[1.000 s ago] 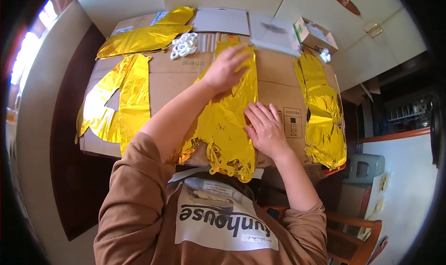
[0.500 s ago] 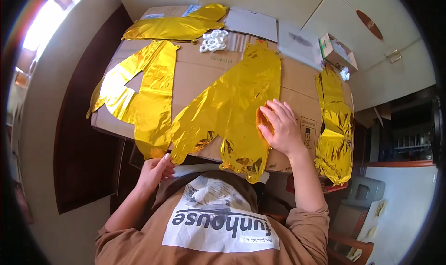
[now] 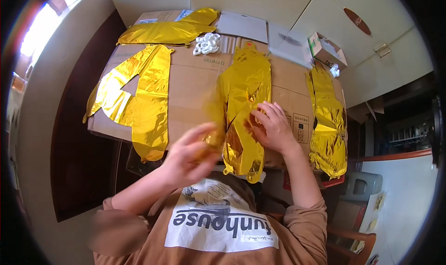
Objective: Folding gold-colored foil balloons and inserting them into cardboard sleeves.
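Surface: a flattened cardboard box (image 3: 195, 86) is laid over a dark table, and the foil pieces are spread on it.
Middle balloon: a deflated gold foil balloon (image 3: 246, 102) is laid lengthwise at the centre of the cardboard, its lower end hanging past the near edge, just above the person's chest.
Right hand: the right hand (image 3: 274, 128) is pressed flat on the right side of the middle balloon, fingers spread and slightly curled; nothing is clasped in it.
Left hand: the left hand (image 3: 190, 155) is raised at the balloon's lower left edge and is blurred; a fold of the gold foil appears to be pinched between thumb and fingers, but the grip cannot be told for certain.
Left balloon: a larger gold foil shape (image 3: 139, 97) is spread flat on the left part of the cardboard, well apart from both hands.
Far balloon: another gold foil piece (image 3: 169, 30) is laid along the far edge.
Right balloon: a crumpled gold strip (image 3: 327, 121) is laid along the right edge, near the right forearm.
Small items: a heap of white plastic clips (image 3: 207, 43) is seen between the far balloon and the middle one; a small open carton (image 3: 327, 50) is set at the far right corner.
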A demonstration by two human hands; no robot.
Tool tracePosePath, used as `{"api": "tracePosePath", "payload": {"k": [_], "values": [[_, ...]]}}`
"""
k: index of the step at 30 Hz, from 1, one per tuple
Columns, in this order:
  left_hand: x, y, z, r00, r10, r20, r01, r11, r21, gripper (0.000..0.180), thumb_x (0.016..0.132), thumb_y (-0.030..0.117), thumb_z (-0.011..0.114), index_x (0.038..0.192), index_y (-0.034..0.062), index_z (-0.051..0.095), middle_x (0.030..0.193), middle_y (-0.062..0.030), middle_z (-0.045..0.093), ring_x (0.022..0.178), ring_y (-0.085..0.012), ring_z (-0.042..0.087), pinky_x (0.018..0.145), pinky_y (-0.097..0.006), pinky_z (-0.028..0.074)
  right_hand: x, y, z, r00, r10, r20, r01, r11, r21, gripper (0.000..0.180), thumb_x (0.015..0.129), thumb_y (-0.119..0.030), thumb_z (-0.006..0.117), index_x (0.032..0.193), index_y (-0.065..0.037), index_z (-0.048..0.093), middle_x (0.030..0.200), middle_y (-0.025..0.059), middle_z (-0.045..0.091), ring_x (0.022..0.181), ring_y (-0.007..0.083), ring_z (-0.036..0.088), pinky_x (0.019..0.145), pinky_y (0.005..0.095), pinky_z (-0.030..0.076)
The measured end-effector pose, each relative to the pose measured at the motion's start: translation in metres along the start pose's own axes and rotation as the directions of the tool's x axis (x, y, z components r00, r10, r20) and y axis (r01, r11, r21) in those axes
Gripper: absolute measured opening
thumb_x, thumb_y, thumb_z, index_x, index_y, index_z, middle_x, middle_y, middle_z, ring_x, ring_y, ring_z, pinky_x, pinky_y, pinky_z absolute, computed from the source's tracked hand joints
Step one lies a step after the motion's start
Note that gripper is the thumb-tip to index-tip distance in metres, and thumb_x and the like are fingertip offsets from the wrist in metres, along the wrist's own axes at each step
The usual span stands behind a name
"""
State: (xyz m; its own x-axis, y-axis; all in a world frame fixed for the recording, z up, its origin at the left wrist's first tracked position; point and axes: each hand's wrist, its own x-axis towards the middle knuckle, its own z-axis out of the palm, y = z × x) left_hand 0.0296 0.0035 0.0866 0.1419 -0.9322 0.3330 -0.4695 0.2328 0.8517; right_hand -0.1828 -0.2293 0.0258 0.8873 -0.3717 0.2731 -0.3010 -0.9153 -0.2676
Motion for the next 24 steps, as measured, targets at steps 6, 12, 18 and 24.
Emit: {"api": "tracePosePath", "payload": {"k": [6, 12, 18, 24], "values": [[0.042, -0.015, 0.035, 0.809, 0.321, 0.492, -0.368, 0.93, -0.001, 0.016, 0.086, 0.017, 0.073, 0.094, 0.0031, 0.07, 0.136, -0.0224, 0.059, 0.126, -0.0377, 0.06, 0.108, -0.052, 0.044, 0.0, 0.007, -0.004, 0.981, 0.053, -0.186, -0.026, 0.989, 0.142, 0.025, 0.091, -0.007, 0.062, 0.115, -0.002, 0.068, 0.119, 0.0148, 0.068, 0.118, 0.0332, 0.06, 0.109, 0.0448, 0.044], [0.065, -0.091, -0.003, 0.963, 0.067, 0.262, -0.225, 0.737, 0.637, 0.039, 0.094, 0.032, 0.067, 0.121, 0.003, 0.065, 0.145, -0.0179, 0.055, 0.14, -0.0368, 0.047, 0.119, -0.054, 0.031, -0.016, -0.011, -0.016, 0.939, 0.2, -0.279, -0.145, 0.968, 0.205, 0.028, 0.096, -0.017, 0.063, 0.12, -0.005, 0.069, 0.126, 0.0141, 0.067, 0.121, 0.0335, 0.06, 0.108, 0.0442, 0.044], [0.079, -0.102, 0.023, 0.961, 0.023, 0.276, -0.2, 0.748, 0.633, 0.069, 0.097, 0.046, 0.058, 0.149, 0.0019, 0.046, 0.156, -0.0178, 0.044, 0.147, -0.0356, 0.037, 0.123, -0.054, 0.022, -0.016, -0.04, -0.007, 0.996, -0.006, -0.089, 0.011, 0.998, 0.059, 0.049, 0.098, -0.037, 0.064, 0.138, -0.009, 0.058, 0.15, 0.0183, 0.048, 0.139, 0.0378, 0.045, 0.118, 0.0553, 0.031], [0.087, -0.107, 0.033, 0.893, 0.101, 0.439, -0.378, 0.699, 0.607, 0.074, 0.095, 0.048, 0.06, 0.152, 0.0046, 0.042, 0.158, -0.0178, 0.041, 0.148, -0.0372, 0.035, 0.122, -0.055, 0.022, -0.015, -0.029, 0.001, 0.989, 0.037, -0.142, -0.022, 0.994, 0.11, 0.048, 0.095, -0.032, 0.068, 0.136, -0.007, 0.06, 0.146, 0.0186, 0.051, 0.137, 0.0361, 0.047, 0.116, 0.0547, 0.034]]}}
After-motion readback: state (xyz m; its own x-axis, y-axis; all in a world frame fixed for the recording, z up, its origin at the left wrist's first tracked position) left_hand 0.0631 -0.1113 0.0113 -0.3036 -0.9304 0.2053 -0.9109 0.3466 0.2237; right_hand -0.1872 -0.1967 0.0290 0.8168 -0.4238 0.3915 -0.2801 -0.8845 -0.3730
